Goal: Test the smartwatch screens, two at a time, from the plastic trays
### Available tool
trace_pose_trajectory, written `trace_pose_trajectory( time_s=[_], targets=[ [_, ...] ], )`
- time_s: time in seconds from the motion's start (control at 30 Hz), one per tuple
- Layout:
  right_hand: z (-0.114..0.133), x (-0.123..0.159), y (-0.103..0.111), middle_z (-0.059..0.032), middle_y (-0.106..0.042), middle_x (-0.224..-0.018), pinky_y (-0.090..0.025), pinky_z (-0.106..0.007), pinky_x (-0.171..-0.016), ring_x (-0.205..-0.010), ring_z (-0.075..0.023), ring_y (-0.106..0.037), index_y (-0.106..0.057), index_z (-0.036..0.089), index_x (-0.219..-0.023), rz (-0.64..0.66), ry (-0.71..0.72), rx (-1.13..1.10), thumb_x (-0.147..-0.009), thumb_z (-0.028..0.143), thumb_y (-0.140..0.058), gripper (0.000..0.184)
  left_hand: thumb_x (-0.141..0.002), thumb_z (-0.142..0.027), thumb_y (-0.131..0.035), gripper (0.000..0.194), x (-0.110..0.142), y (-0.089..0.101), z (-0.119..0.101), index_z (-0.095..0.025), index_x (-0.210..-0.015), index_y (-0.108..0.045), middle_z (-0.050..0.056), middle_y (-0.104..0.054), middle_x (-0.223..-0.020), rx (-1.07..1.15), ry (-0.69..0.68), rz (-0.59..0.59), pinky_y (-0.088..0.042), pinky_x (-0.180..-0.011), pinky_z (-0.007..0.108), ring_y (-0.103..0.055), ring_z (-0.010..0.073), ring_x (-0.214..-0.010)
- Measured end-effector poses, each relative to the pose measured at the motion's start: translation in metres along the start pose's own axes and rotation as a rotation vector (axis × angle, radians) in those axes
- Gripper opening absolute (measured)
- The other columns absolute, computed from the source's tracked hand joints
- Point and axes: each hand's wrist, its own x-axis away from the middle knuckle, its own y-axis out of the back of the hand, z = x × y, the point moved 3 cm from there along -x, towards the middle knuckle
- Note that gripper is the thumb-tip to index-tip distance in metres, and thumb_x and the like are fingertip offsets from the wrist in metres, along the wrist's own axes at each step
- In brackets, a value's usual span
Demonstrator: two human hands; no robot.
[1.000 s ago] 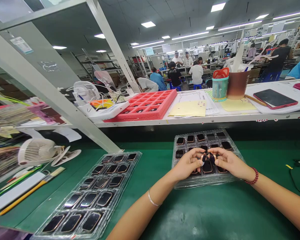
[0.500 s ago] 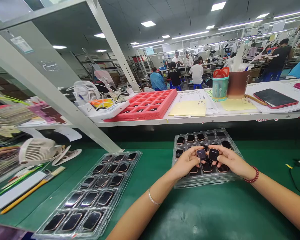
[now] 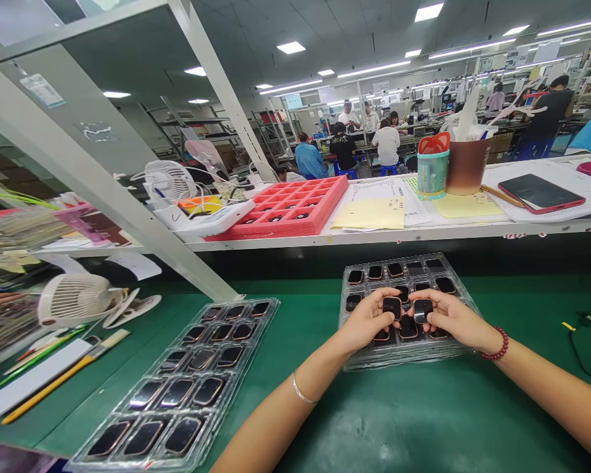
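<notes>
My left hand [image 3: 369, 319] pinches a small black square watch case [image 3: 392, 307], screen up, over a clear plastic tray [image 3: 453, 355] of similar cases on the green mat. Close beside it, my right hand [image 3: 448, 316] holds a second black watch case [image 3: 422, 309] the same way. Both hands hover just above the middle rows of that tray, fingers curled round their pieces. A second, longer clear tray [image 3: 256, 328] filled with several dark watch cases lies to the left, away from both hands.
A white shelf [image 3: 398, 233] above the mat carries a red foam tray [image 3: 295, 209], papers, two cups and a phone [image 3: 542, 194]. White fans [image 3: 73, 299], pencils and a ruler lie at the left. A cable [image 3: 588, 322] lies at the right. Other people work at far benches.
A second ago both hands were pinched together over the tray with the cases edge-on. They have since turned the two cases screen up and moved slightly apart.
</notes>
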Motion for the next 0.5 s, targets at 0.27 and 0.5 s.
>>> trace_pose_trajectory(
  time_s=[0.27, 0.5],
  targets=[
    [0.0025, -0.0025, -0.0014, -0.0026, -0.058, -0.088, -0.048, -0.025, -0.054, -0.061, -0.0104, -0.056, -0.052, 0.019, -0.112, 0.033, 0.024, 0.041, -0.079, 0.017, -0.050, 0.033, -0.073, -0.010, -0.054, 0.044, -0.0006, -0.0061, 0.0037, -0.018, -0.116, -0.047, 0.004, -0.062, -0.091, -0.047, -0.046, 0.022, -0.046, -0.063, 0.023, -0.062, 0.0125, -0.073],
    [-0.0010, -0.0014, -0.0006, -0.0009, -0.058, -0.082, -0.047, -0.024, -0.055, -0.059, -0.0093, -0.053, -0.053, 0.018, -0.111, 0.026, 0.045, 0.035, -0.081, 0.023, -0.052, 0.031, -0.075, -0.011, -0.051, 0.042, -0.0019, -0.0099, 0.0101, -0.016, -0.116, -0.047, 0.006, -0.062, -0.091, -0.129, -0.096, -0.010, -0.047, -0.064, 0.025, -0.061, 0.0118, -0.070]
  ],
)
